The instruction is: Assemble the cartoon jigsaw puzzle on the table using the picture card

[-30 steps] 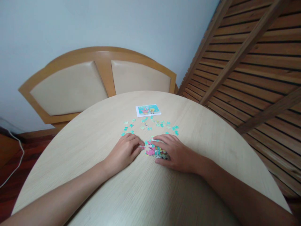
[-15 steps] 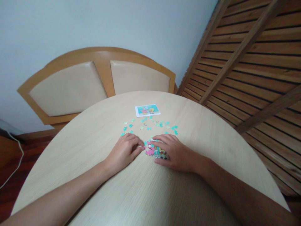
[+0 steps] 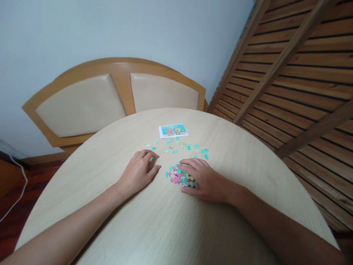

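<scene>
A partly joined jigsaw puzzle (image 3: 176, 177) with pink, yellow and teal cartoon figures lies flat on the table. My right hand (image 3: 202, 179) rests over its right side, fingers spread and touching it; that side is partly hidden. To the left of the puzzle is my left hand (image 3: 142, 169), its thumb and forefinger apart with nothing seen between them. Teal loose puzzle pieces (image 3: 204, 151) are scattered beyond both hands, and a few lie by or under the left fingers.
The round wooden table (image 3: 237, 154) carries a printed picture card (image 3: 173, 130) behind the loose pieces. Against the wall stands a chair (image 3: 82, 105) with a padded back. A slatted wooden panel (image 3: 275, 88) rises at the right, and a white cable (image 3: 23, 184) hangs at the left.
My left hand has drawn back to the left from the puzzle, its fingers parting. A pink and teal piece now shows at the puzzle's left edge. My right hand stays in place.
</scene>
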A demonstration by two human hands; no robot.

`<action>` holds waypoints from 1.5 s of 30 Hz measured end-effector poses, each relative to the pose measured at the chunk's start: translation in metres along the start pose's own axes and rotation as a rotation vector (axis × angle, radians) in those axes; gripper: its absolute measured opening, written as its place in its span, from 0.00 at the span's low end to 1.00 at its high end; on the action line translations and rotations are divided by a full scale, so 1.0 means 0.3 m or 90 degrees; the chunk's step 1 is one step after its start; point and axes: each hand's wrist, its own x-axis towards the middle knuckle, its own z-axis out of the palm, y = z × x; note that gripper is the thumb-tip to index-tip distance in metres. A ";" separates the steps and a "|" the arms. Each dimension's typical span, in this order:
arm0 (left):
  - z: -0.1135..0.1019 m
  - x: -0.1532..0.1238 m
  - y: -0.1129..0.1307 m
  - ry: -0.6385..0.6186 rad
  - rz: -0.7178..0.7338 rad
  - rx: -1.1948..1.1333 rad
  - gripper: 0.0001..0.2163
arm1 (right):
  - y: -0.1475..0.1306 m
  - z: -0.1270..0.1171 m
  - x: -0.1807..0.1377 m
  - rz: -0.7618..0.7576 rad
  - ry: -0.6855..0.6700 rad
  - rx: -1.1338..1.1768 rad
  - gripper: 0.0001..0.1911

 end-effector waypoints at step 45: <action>-0.153 0.010 -0.042 -0.247 -0.218 0.153 0.14 | 0.213 0.019 0.035 0.181 0.267 -0.046 0.09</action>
